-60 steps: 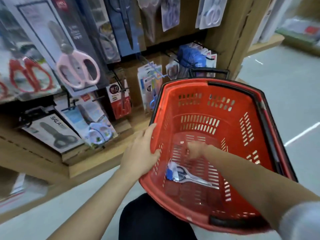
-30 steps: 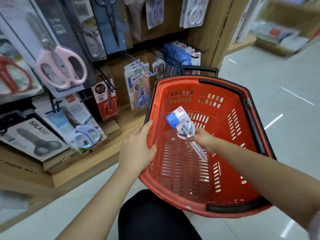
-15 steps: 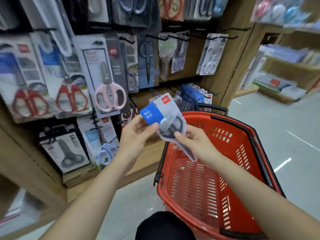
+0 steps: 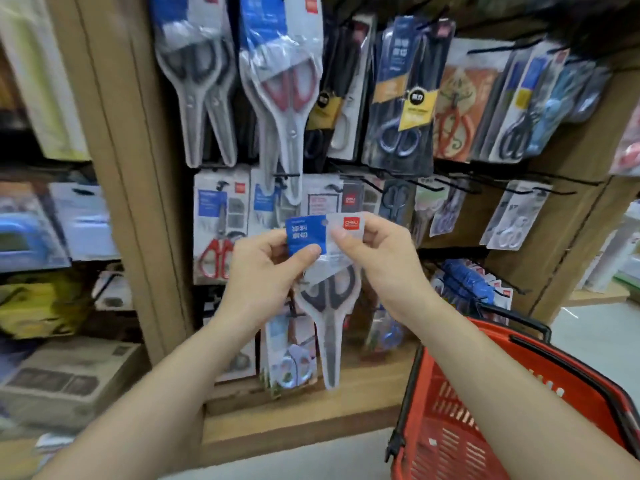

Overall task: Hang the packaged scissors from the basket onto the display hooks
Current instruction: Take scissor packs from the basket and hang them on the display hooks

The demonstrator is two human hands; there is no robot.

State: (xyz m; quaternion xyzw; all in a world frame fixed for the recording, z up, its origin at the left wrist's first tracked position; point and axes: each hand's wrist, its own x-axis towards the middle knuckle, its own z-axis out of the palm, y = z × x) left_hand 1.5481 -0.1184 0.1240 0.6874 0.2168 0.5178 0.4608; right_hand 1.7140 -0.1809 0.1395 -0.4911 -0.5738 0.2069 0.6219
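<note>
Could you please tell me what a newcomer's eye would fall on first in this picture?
First come the packaged scissors, held up at centre and pinched at the blue-and-white header card by the left hand and the right hand. Behind them, a wooden display crowded with hanging scissors packs fills the upper frame. A red basket sits at lower right.

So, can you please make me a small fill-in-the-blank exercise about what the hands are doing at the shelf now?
1. The left hand and right hand hold the packaged scissors by its ___ edge.
2. Its blades point ___.
3. The left hand pinches the ___ half of the card.
4. The basket at lower right is ___ in colour.

Missing words: top; down; blue; red.
</note>
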